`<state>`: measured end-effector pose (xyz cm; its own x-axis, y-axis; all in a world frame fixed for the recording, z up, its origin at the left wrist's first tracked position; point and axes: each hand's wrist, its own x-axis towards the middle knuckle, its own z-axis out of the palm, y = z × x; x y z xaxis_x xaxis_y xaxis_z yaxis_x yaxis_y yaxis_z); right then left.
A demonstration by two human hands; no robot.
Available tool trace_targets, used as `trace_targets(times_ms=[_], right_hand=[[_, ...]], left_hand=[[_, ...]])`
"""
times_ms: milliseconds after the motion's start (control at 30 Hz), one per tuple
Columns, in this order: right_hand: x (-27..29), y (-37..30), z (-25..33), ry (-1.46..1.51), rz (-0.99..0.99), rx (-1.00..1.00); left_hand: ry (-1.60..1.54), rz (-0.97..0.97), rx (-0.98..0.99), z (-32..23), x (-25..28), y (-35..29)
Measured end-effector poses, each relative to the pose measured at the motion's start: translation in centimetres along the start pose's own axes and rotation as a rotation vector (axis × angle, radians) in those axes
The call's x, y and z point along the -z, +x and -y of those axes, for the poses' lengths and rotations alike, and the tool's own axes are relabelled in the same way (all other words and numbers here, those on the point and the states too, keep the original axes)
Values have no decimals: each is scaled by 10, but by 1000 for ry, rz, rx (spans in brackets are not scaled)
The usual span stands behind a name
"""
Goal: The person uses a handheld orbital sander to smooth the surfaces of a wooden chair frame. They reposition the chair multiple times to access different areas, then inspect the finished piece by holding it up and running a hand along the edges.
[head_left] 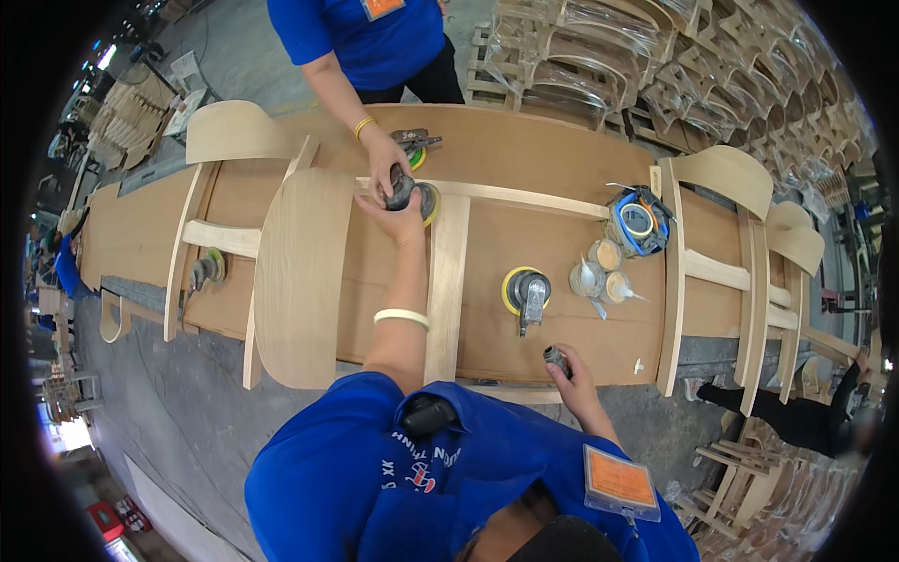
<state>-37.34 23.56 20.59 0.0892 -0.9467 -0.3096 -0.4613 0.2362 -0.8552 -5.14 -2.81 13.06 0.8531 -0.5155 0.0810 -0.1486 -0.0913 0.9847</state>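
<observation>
My left hand (401, 223) reaches across the work table and closes on a dark round sander (401, 193) with a yellow-rimmed pad. A co-worker's hand (382, 157) grips the same sander from the far side. My right hand (579, 382) is near the table's front edge, its fingers closed around a small dark cylindrical piece (555, 358) whose exact kind I cannot make out. A second sander (528, 292) with a yellow pad rim rests on the cardboard, beyond my right hand. Left of the shared sander stands a pale wooden chair frame with a broad curved panel (304, 281).
Cardboard (506, 239) covers the table. Small tubs (609, 255) with pale contents sit beside a blue-trimmed container (641, 221). Another sander (412, 145) lies at the far edge, one more (208, 269) at left. Chair frames (670, 281) stand at right; wrapped chair parts (599, 56) are stacked behind.
</observation>
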Motion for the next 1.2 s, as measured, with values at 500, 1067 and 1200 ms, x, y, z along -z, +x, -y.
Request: trace_targets(times_ms=[500,1067,1200], right_hand=[[38,71,122,-162,282,401],[48,28,162,-266,536,514],[35,26,150,-112,531,529]], left_hand=[[-568,1368,506,-96,175,-70],[-41,1530,233,-202,213,-84],[1,1552,246,-207,215,-83]])
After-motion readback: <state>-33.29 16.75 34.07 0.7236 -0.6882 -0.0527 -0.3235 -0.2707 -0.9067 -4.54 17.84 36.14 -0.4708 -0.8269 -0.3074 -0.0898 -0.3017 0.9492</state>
